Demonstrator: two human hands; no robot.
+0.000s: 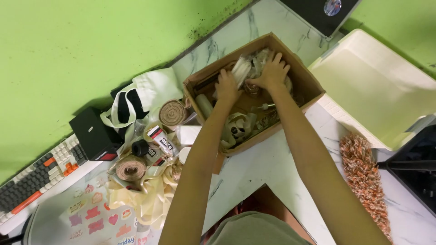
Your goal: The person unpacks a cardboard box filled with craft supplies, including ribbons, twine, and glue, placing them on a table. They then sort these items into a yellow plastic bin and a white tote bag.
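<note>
Both hands [227, 86] [271, 71] inside cardboard box [309, 84], walls close.

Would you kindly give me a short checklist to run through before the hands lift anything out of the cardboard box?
1. Both hands inside the box: ok; left hand and right hand are among its contents.
2. Firm hold on something: cannot tell; the right hand's fingers lie spread over a clear wrapped bundle.
3. Box fully on the marble top: ok.
4. Free marble near the box: ok in front; twine rolls and ribbon crowd the left.
5. Plastic bin clear of the arms: ok.
</note>
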